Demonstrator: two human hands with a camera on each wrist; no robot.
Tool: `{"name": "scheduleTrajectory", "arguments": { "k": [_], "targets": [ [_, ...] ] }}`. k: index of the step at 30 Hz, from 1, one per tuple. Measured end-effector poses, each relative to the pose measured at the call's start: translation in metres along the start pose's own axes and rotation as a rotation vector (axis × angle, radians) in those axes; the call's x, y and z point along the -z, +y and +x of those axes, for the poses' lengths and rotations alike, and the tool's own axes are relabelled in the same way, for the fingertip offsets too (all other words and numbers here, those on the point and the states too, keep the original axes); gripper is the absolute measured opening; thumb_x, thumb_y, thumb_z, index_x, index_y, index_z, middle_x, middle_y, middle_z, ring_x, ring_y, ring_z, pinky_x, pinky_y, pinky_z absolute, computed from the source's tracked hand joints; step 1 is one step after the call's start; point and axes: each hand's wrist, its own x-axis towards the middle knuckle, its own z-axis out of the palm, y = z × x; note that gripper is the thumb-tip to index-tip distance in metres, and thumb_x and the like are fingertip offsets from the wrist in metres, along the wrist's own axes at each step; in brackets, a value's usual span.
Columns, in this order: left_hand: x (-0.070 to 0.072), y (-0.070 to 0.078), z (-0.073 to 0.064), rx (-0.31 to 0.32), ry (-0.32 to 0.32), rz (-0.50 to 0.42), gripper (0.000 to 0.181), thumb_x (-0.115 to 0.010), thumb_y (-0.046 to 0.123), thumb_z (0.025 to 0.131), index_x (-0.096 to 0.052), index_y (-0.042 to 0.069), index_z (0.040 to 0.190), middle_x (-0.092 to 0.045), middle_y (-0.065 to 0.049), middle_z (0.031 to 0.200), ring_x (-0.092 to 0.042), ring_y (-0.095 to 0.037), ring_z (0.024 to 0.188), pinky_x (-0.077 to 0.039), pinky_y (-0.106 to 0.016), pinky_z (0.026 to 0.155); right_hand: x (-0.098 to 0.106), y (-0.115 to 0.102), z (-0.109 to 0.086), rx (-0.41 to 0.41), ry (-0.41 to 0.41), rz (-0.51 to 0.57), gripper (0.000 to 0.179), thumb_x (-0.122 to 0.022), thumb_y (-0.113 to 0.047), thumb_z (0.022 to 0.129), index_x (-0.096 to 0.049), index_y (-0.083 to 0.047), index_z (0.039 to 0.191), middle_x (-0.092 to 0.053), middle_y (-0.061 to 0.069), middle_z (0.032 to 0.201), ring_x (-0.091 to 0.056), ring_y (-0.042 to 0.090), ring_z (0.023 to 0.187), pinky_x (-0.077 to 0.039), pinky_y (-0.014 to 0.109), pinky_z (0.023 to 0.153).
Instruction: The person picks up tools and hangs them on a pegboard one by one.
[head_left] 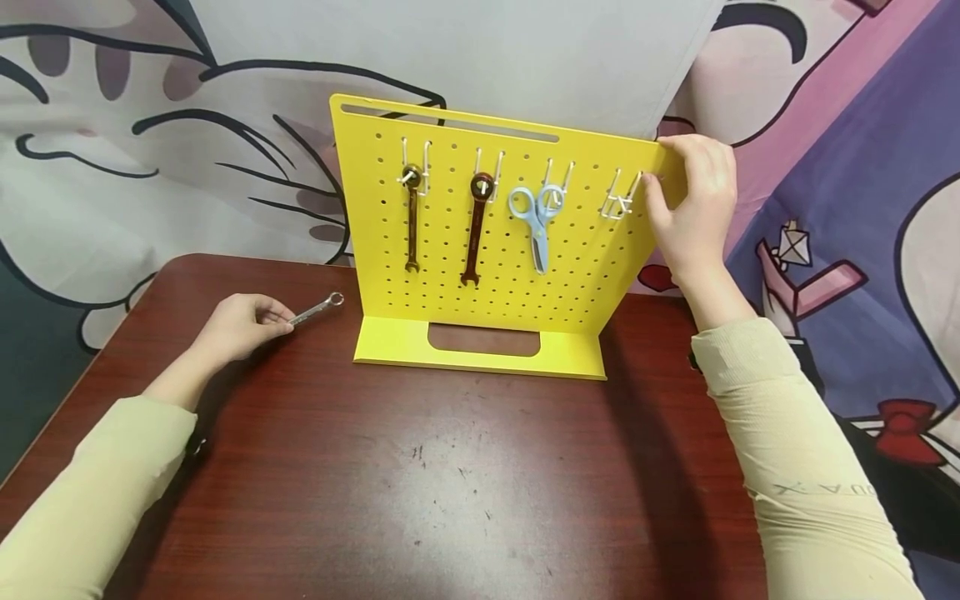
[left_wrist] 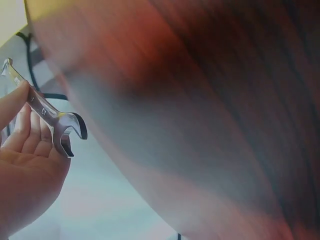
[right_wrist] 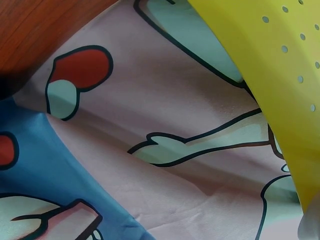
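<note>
In the head view my left hand [head_left: 243, 327] pinches a silver combination wrench [head_left: 318, 308] over the left side of the table, its ring end pointing right. The wrench's open jaw end [left_wrist: 67, 130] shows near the palm in the left wrist view. My right hand [head_left: 701, 200] grips the upper right edge of a yellow pegboard [head_left: 442, 300], thumb on the front face. On the board's white hooks hang a smaller dark wrench [head_left: 412, 225], a larger dark wrench [head_left: 476, 233] and light blue scissors [head_left: 538, 225]. The rightmost white hook [head_left: 618, 200] carries nothing.
The pegboard stands on its yellow base [head_left: 390, 340] at the back of a reddish-brown table [head_left: 420, 475]. Behind it hangs a cartoon-printed cloth [head_left: 277, 167], which also fills much of the right wrist view.
</note>
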Motion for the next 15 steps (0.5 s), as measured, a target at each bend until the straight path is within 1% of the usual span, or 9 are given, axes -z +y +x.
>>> {"name": "scheduleTrajectory", "arguments": {
  "k": [3, 5, 15],
  "targets": [
    [-0.003, 0.01, -0.003, -0.014, 0.01, -0.022, 0.02, -0.078, 0.014, 0.096, -0.077, -0.003, 0.105, -0.079, -0.017, 0.094, -0.06, 0.006, 0.075, -0.044, -0.013, 0.069, 0.0, 0.0, 0.0, 0.001, 0.002, 0.0, 0.036, -0.07, -0.013, 0.096, -0.07, 0.003, 0.127, -0.07, 0.023, 0.128, -0.056, 0.04, 0.126, -0.039, 0.039, 0.116],
    [-0.006, 0.018, -0.005, -0.023, 0.011, -0.034, 0.019, -0.079, 0.014, 0.095, -0.077, -0.003, 0.105, -0.079, -0.017, 0.094, -0.06, 0.006, 0.075, -0.045, -0.013, 0.069, 0.0, 0.0, 0.0, 0.002, 0.003, 0.0, 0.036, -0.07, -0.013, 0.095, -0.07, 0.003, 0.127, -0.07, 0.023, 0.128, -0.056, 0.04, 0.126, -0.039, 0.039, 0.116],
    [-0.02, 0.056, -0.013, -0.049, 0.0, -0.106, 0.014, -0.078, 0.009, 0.095, -0.077, -0.001, 0.104, -0.078, -0.015, 0.095, -0.065, -0.007, 0.08, -0.05, -0.017, 0.067, 0.0, -0.001, 0.0, 0.004, 0.003, 0.001, 0.036, -0.069, -0.013, 0.095, -0.07, 0.004, 0.127, -0.07, 0.023, 0.128, -0.056, 0.04, 0.125, -0.039, 0.039, 0.116]
  ]
}}
